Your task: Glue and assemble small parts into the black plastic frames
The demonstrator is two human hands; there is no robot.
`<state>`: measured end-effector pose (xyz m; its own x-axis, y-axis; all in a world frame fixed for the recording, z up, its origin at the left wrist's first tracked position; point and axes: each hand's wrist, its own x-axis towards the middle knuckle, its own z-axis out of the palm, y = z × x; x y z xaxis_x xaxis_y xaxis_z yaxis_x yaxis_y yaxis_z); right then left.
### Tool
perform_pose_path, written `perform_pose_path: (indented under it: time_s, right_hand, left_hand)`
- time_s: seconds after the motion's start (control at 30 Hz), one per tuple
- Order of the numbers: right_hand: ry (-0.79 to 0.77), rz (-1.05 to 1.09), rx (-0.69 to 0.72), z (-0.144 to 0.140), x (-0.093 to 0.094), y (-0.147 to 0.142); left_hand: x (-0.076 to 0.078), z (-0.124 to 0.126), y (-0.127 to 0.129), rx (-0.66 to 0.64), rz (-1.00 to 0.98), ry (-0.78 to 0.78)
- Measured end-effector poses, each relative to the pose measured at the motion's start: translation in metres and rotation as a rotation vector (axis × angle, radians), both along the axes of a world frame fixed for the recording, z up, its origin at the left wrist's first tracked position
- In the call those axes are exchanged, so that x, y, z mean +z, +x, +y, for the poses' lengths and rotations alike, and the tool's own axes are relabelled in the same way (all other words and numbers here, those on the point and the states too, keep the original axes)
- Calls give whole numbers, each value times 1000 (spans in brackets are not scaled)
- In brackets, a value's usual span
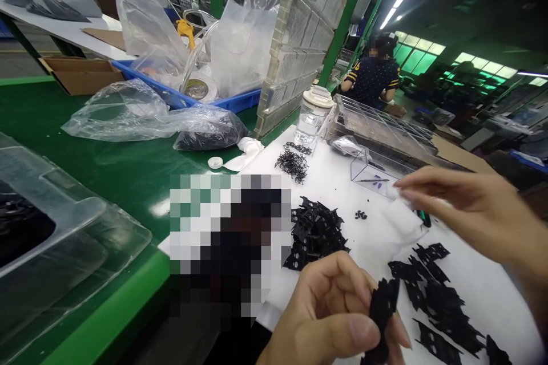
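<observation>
My left hand [325, 319] is closed on a thin black plastic part [383, 311], with the thumb on its near face. My right hand [475, 211] is raised over the right of the white work surface, slightly blurred. Its thumb and index fingertips are pinched together; anything between them is too small to make out. A pile of similar black plastic parts [317, 231] lies beyond my left hand. More black parts [440, 308] lie spread out below my right hand. Near its fingertips is a clear box [377, 179] with a few small dark pieces.
A heap of small black pieces [292, 165] lies near a clear lidded jar [314, 114]. A blue tray [240, 101] of plastic bags stands behind, beside an upright translucent tray [299, 40]. Clear plastic bins [107, 239] sit left. A person [372, 77] sits farther back.
</observation>
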<state>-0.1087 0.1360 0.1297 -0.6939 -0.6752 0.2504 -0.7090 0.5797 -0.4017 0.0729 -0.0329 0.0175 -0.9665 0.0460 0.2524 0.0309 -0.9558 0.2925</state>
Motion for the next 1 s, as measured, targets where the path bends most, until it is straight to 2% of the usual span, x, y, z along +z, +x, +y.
perform_pose_path:
  time_s: [0.1,0.2,0.5,0.8,1.0]
  right_hand:
    - [180,-195,58,-20,-22,-13]
    - [257,-177,93,-27,-38,-25]
    - [271,-146,115,-27,-49,-28]
    - [260,-97,154,-19,-74,-43]
    - [130,41,10,-18,-74,-38]
  left_hand:
    - [0,-2,-1,4,2,8]
    - [2,-5,-4,29,26,14]
    - [2,-3,-7,17,30,4]
    - [2,1,-7,42,-17,57]
    - [0,3,-5,28,-53,54]
